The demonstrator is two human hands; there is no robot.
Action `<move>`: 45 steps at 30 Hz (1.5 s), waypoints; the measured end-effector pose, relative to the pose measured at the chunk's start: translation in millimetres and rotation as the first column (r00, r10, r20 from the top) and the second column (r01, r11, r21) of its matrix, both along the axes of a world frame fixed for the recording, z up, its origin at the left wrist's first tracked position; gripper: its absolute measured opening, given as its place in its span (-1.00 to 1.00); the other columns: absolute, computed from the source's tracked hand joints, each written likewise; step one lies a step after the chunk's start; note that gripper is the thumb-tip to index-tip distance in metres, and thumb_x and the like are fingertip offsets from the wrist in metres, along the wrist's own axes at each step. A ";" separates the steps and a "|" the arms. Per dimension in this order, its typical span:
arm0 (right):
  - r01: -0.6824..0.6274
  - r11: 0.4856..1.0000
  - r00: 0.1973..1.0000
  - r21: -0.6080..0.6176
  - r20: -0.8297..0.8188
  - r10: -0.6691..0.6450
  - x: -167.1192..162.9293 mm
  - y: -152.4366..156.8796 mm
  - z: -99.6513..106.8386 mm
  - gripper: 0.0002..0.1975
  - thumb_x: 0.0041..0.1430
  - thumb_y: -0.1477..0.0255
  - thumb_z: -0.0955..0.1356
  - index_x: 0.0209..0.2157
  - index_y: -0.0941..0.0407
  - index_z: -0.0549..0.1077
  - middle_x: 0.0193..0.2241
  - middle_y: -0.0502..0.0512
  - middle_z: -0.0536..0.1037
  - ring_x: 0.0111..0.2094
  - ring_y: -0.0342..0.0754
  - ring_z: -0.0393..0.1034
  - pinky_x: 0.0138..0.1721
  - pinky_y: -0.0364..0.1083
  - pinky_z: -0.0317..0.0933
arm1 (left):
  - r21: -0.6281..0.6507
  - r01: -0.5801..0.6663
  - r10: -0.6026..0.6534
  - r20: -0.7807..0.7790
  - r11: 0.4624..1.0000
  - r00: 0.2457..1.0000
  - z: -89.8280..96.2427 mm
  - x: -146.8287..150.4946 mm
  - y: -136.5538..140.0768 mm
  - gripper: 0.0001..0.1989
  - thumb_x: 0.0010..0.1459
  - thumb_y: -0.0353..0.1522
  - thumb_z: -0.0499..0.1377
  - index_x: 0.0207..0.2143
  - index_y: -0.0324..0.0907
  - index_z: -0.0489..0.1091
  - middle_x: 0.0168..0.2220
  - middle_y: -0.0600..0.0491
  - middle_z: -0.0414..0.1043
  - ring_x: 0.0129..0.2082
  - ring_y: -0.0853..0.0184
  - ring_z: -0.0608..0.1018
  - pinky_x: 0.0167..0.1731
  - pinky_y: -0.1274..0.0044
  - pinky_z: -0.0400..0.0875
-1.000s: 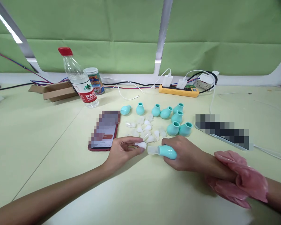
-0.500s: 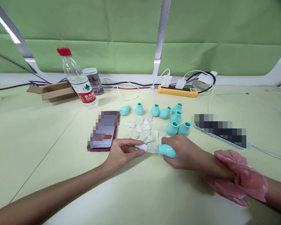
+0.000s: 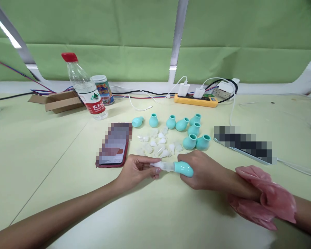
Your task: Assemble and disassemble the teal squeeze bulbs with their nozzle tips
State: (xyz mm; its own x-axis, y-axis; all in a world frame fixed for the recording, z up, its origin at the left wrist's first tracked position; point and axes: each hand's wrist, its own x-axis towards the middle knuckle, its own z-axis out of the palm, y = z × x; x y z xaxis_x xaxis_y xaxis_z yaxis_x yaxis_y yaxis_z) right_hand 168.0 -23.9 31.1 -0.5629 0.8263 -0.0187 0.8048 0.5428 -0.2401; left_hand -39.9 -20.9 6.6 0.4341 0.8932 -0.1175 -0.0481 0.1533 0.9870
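Head view, from the left: an open cardboard box [image 3: 63, 103] lay near the back of the table [image 3: 67, 183], with a red-capped water bottle [image 3: 93, 103] and a printed can [image 3: 105, 90] beside it. A phone in a red case [image 3: 114, 147] lay nearer the front. The left hand [image 3: 138, 170] pinched a white tip [image 3: 157, 165] between thumb and fingers, its end meeting a clear tube [image 3: 168, 166] — how deeply it was seated could not be told. Behind them lay scattered white and clear pieces [image 3: 161, 141] and eight loose teal bulbs [image 3: 189, 142], one on its side. The tube joined the neck of a teal bulb [image 3: 183, 168], which the right hand [image 3: 203, 170] gripped with curled fingers — some hidden. A yellow power strip [image 3: 195, 100] sat at the back; farther right lay a second phone [image 3: 245, 147]. Pink material [image 3: 274, 199] encircled the right forearm.
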 end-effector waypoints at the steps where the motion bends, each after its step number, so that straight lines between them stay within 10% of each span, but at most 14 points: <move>1: 0.000 1.000 1.000 0.002 0.006 0.000 0.2 -0.1 -0.3 -0.91 -0.21 0.52 0.22 -0.63 0.16 0.14 -0.71 -0.06 0.22 -0.66 -0.26 -0.12 -0.62 -0.18 -0.25 | 0.006 -0.001 0.001 -0.003 1.000 1.000 -0.2 0.0 -0.2 -0.74 -0.16 -0.46 0.26 -0.31 -0.27 0.46 -0.59 0.07 0.48 -0.60 0.44 0.48 -0.50 0.59 0.44; 12: -0.079 0.997 0.997 -0.027 -0.025 0.078 -2.8 -2.2 5.4 -0.95 -0.22 0.58 0.22 -0.64 0.16 0.20 -0.74 -0.07 0.22 -0.69 -0.25 -0.03 -0.65 -0.20 -0.22 | 0.456 0.056 0.036 -0.190 0.888 0.981 6.0 0.3 -4.3 -0.80 -0.12 -0.45 0.24 -0.34 -0.23 0.49 -0.50 -0.01 0.49 -0.54 0.39 0.44 -0.59 0.60 0.30; 25: -0.065 0.996 0.989 -0.065 -0.140 0.055 -5.6 -5.4 7.3 -0.91 -0.18 0.58 0.23 -0.65 0.15 0.20 -0.75 -0.09 0.20 -0.67 -0.24 0.02 -0.60 -0.21 -0.10 | 0.541 0.058 0.062 -0.202 0.839 0.978 17.5 1.2 -5.1 -0.80 -0.10 -0.45 0.22 -0.33 -0.25 0.48 -0.52 -0.01 0.49 -0.56 0.41 0.45 -0.61 0.60 0.34; 36: -0.114 0.993 0.961 -0.028 -0.258 0.103 -2.8 -7.6 43.1 -0.80 0.13 0.35 0.20 -0.22 0.11 0.30 -0.34 0.05 0.44 -0.34 -0.10 0.30 -0.32 -0.14 0.12 | 0.598 -0.090 0.154 -0.057 0.796 0.986 18.1 -3.7 -7.0 -0.55 0.00 -0.44 0.15 -0.01 -0.15 0.22 -0.32 -0.01 0.42 -0.36 0.36 0.47 -0.37 0.49 0.46; 42: 0.042 0.994 0.844 0.103 -0.536 0.020 16.5 55.5 75.2 -0.75 0.12 0.27 0.20 -0.26 0.15 0.29 -0.30 0.09 0.39 -0.32 -0.10 0.29 -0.37 -0.16 0.16 | 0.876 0.236 0.334 -0.391 0.420 0.858 3.2 -4.4 -2.5 -0.71 0.03 -0.49 0.05 -0.14 -0.20 0.31 -0.10 -0.14 0.29 -0.10 0.20 0.34 -0.18 0.31 0.34; 45: 0.147 0.974 0.801 0.170 -0.599 -0.016 22.8 105.9 72.7 -0.77 0.06 0.28 0.25 -0.35 0.16 0.32 -0.32 0.09 0.40 -0.29 -0.09 0.28 -0.27 -0.12 0.17 | 0.844 0.435 0.423 -0.535 0.315 0.732 -7.9 -4.4 -0.6 -0.70 0.02 -0.50 0.03 -0.14 -0.25 0.31 -0.08 -0.19 0.26 -0.08 0.12 0.29 -0.23 0.25 0.35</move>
